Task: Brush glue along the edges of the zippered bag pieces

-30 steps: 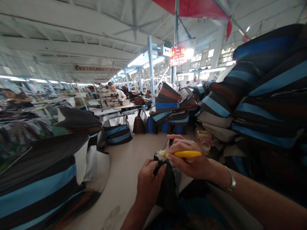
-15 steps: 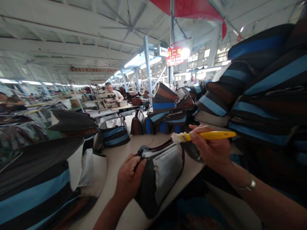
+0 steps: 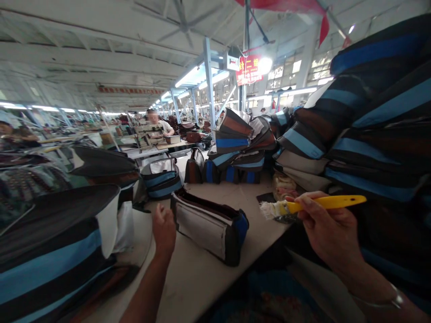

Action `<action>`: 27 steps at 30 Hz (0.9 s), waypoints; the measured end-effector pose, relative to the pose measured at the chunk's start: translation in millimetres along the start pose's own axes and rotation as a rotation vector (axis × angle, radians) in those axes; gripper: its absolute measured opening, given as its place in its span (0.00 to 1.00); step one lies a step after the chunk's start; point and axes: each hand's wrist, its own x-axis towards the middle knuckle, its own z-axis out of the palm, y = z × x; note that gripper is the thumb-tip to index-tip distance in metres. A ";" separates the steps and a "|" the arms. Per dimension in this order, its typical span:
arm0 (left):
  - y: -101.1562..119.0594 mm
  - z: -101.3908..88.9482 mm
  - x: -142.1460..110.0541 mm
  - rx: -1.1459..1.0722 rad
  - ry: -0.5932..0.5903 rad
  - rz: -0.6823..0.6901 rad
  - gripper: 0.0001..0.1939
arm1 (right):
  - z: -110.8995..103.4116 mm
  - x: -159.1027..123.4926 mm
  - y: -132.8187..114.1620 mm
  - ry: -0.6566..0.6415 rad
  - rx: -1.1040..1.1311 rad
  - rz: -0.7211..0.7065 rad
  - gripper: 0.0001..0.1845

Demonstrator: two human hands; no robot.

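Head view: the dark pouch [image 3: 202, 224] with a silver-grey side and a blue patch at one end stands upright on the bench [image 3: 182, 287], its long mouth gaping, between my two grips. My left grip [image 3: 164, 231] is just beside the pouch's near-left end, fingers loosely bent and holding nothing that I can see (whether a knuckle touches the cloth, I cannot tell). My right grip [image 3: 330, 224] is closed around the yellow handle of a brush [image 3: 323, 204], its pale, frayed bristles pointing left toward the pouch, well apart from it. A metal bracelet [image 3: 397, 299] circles the wrist behind that grip.

Just beyond my right grip sits a crumpled cream and pink bundle [image 3: 284, 186]. Past the left grip stands a light-blue-striped bag [image 3: 163, 181]; to that grip's left, a large dark piece with blue bands [image 3: 57, 242] fills the near side. Farther ahead, between the grips, rises a heap of striped pieces [image 3: 234, 143], and a tall pile of dark and blue bags [image 3: 370, 148] towers beyond and to the right of my right grip. Far past my left grip, a person [image 3: 164, 128] in a pale top is at a machine.
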 end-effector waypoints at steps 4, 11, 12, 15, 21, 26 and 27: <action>48.5 9.2 -97.8 -0.101 -0.008 0.064 0.25 | 6.7 -0.8 7.3 0.036 0.019 0.058 0.15; 122.0 50.1 -128.9 -0.340 -0.084 0.142 0.22 | 16.7 -9.2 27.7 -0.140 -0.092 -0.017 0.10; 122.9 50.5 -124.8 -0.394 -0.114 0.139 0.18 | 14.7 -8.1 27.0 -0.158 -0.139 -0.079 0.10; 118.7 40.2 -117.4 -0.484 -0.161 0.171 0.11 | 12.0 -3.4 16.5 -0.182 -0.265 -0.253 0.10; 118.7 -8.1 -110.8 -0.610 -0.251 0.216 0.08 | 42.9 -6.0 6.2 -0.510 -0.361 -0.478 0.06; 119.4 -38.5 -95.1 -0.678 -0.391 0.095 0.05 | 56.3 8.1 19.2 -0.888 -0.449 -0.665 0.04; 117.8 -41.5 -92.4 -0.687 -0.421 0.084 0.06 | 55.4 12.3 17.6 -0.903 -0.493 -0.706 0.04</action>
